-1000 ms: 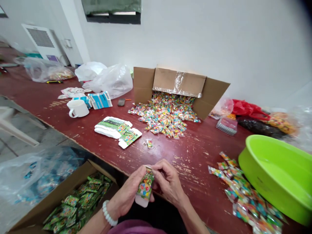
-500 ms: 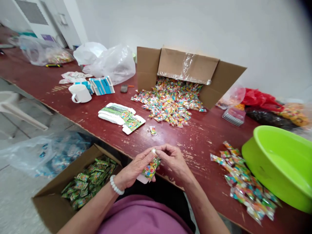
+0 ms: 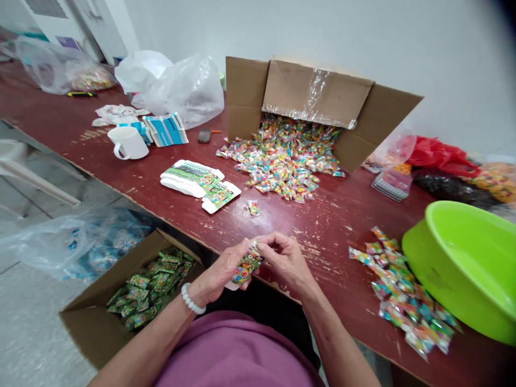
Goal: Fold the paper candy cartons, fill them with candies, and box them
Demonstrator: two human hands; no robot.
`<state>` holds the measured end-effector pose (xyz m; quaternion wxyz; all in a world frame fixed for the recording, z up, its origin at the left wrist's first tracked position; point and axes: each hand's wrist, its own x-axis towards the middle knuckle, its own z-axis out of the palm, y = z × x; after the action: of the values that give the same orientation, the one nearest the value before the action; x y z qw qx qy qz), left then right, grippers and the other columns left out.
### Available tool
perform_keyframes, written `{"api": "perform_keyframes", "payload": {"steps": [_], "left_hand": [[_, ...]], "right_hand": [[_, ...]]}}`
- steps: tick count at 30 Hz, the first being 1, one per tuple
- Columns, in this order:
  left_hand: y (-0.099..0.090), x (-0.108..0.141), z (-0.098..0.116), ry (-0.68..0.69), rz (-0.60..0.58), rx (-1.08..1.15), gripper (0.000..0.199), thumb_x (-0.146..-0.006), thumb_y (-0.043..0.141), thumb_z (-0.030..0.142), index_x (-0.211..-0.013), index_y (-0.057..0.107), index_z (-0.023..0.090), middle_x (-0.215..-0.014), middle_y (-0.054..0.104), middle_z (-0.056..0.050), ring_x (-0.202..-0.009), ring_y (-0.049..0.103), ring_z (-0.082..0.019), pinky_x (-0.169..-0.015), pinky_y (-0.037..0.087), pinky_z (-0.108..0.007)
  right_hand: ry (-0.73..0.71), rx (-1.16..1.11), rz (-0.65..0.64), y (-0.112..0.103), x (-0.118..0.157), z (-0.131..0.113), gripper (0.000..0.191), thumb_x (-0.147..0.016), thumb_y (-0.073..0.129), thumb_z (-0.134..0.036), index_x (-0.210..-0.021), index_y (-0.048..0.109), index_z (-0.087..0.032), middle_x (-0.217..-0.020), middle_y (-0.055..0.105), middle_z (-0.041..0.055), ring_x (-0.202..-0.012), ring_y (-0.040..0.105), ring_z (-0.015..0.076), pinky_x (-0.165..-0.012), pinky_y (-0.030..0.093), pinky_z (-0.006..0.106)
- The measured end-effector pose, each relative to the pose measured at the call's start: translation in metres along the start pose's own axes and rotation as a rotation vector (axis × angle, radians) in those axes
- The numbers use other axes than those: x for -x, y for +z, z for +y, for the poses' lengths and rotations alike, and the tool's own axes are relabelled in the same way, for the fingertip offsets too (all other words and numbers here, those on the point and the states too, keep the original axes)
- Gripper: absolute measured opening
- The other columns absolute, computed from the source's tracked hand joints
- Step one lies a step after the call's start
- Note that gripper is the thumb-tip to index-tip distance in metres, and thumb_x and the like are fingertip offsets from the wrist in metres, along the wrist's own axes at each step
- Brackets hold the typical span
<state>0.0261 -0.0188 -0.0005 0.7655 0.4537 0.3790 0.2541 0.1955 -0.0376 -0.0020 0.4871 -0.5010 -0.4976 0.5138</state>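
Note:
At the table's front edge, my left hand (image 3: 226, 269) is closed around a small green printed carton (image 3: 246, 267), whose white flap shows at its lower end. My right hand (image 3: 284, 258) pinches the carton's upper end between thumb and fingers; whether a candy sits there I cannot make out. Just beyond lies one wrapped candy packet (image 3: 253, 207). Flat green cartons (image 3: 189, 177) are stacked to its left. A heap of candy packets (image 3: 282, 161) spills from a tipped cardboard box (image 3: 318, 88).
Below left, an open cardboard box (image 3: 86, 322) contains green filled packs (image 3: 153, 285), beside a plastic bag (image 3: 92, 242) on the floor. A white mug (image 3: 131, 142) stands at left. On the right are a lime-green basin (image 3: 455, 263) and loose candy packets (image 3: 403, 290).
The view has shifted slightly. My left hand keeps the carton while its printed face tilts a little, and my right fingers work at its upper end.

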Motion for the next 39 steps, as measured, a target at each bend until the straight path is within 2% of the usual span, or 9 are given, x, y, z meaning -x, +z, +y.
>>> {"api": "perform_keyframes", "payload": {"steps": [4, 10, 14, 18, 26, 30, 33, 36, 39], "left_hand": [[0.001, -0.001, -0.004, 0.003, 0.054, 0.076, 0.060, -0.091, 0.051, 0.061, -0.132, 0.061, 0.019, -0.077, 0.063, -0.003, -0.050, 0.054, -0.011, -0.043, 0.044, -0.021], [-0.003, -0.004, -0.014, -0.080, 0.023, 0.230, 0.057, -0.091, 0.050, 0.057, -0.132, 0.061, 0.017, -0.071, 0.063, -0.003, -0.046, 0.056, -0.012, -0.042, 0.046, -0.022], [-0.002, -0.002, -0.012, -0.061, -0.009, 0.281, 0.054, -0.089, 0.055, 0.051, -0.132, 0.060, 0.018, -0.080, 0.068, -0.006, -0.050, 0.060, -0.013, -0.044, 0.049, -0.023], [0.002, 0.000, -0.010, -0.028, 0.007, 0.286, 0.052, -0.088, 0.057, 0.047, -0.132, 0.059, 0.019, -0.088, 0.072, -0.008, -0.052, 0.061, -0.014, -0.044, 0.049, -0.023], [0.008, -0.002, -0.018, -0.098, 0.129, 0.227, 0.060, -0.087, 0.051, 0.063, -0.112, 0.069, 0.012, -0.077, 0.070, -0.009, -0.043, 0.056, -0.011, -0.041, 0.043, -0.021], [0.007, -0.002, -0.018, -0.025, 0.138, 0.173, 0.064, -0.088, 0.051, 0.065, -0.125, 0.066, 0.016, -0.081, 0.071, -0.008, -0.047, 0.055, -0.011, -0.043, 0.042, -0.021], [0.005, 0.000, -0.015, 0.014, 0.170, 0.129, 0.062, -0.088, 0.055, 0.062, -0.131, 0.064, 0.018, -0.091, 0.072, -0.009, -0.056, 0.058, -0.012, -0.046, 0.044, -0.020], [0.007, 0.001, -0.013, 0.009, 0.186, 0.137, 0.062, -0.087, 0.059, 0.061, -0.132, 0.064, 0.019, -0.094, 0.072, -0.009, -0.056, 0.058, -0.012, -0.047, 0.046, -0.021], [0.010, 0.000, -0.015, 0.015, 0.194, 0.178, 0.059, -0.087, 0.058, 0.060, -0.129, 0.065, 0.020, -0.096, 0.071, -0.008, -0.054, 0.059, -0.011, -0.046, 0.046, -0.022]], "right_hand": [[-0.043, -0.080, -0.034, 0.005, 0.004, -0.002, 0.019, -0.087, 0.069, -0.037, -0.082, 0.070, -0.018, -0.101, 0.075, 0.0056, -0.071, 0.066, 0.0140, -0.061, 0.053, 0.025], [0.106, -0.201, -0.002, 0.009, 0.003, 0.007, 0.025, -0.082, 0.074, -0.041, -0.081, 0.069, -0.016, -0.077, 0.073, 0.0031, -0.049, 0.059, 0.0097, -0.046, 0.046, 0.021], [0.240, -0.324, -0.022, 0.008, 0.001, 0.006, 0.030, -0.077, 0.077, -0.045, -0.080, 0.068, -0.016, -0.054, 0.061, -0.0034, -0.042, 0.056, 0.0093, -0.040, 0.039, 0.018], [0.279, -0.350, -0.038, 0.010, 0.002, 0.001, 0.033, -0.075, 0.078, -0.047, -0.080, 0.069, -0.015, -0.060, 0.064, -0.0013, -0.041, 0.052, 0.0074, -0.040, 0.039, 0.018], [0.138, 0.024, 0.046, 0.012, 0.005, 0.007, 0.028, -0.086, 0.066, -0.043, -0.089, 0.071, -0.016, -0.060, 0.064, -0.0006, -0.045, 0.053, 0.0101, -0.043, 0.041, 0.020], [-0.032, 0.113, 0.085, 0.012, 0.005, 0.007, 0.020, -0.086, 0.066, -0.036, -0.079, 0.070, -0.018, -0.085, 0.072, 0.0037, -0.057, 0.058, 0.0111, -0.052, 0.046, 0.022], [-0.107, 0.156, 0.040, 0.009, 0.007, 0.005, 0.018, -0.088, 0.065, -0.031, -0.074, 0.068, -0.019, -0.082, 0.069, 0.0017, -0.063, 0.056, 0.0119, -0.059, 0.045, 0.023], [-0.151, 0.170, -0.034, 0.008, 0.010, 0.005, 0.020, -0.093, 0.059, -0.031, -0.079, 0.069, -0.020, -0.081, 0.067, 0.0017, -0.069, 0.059, 0.0141, -0.067, 0.047, 0.026], [-0.297, 0.292, -0.006, 0.012, 0.015, 0.010, 0.012, -0.092, 0.059, -0.026, -0.089, 0.069, -0.022, -0.093, 0.068, 0.0051, -0.087, 0.062, 0.0184, -0.081, 0.047, 0.030]]}}
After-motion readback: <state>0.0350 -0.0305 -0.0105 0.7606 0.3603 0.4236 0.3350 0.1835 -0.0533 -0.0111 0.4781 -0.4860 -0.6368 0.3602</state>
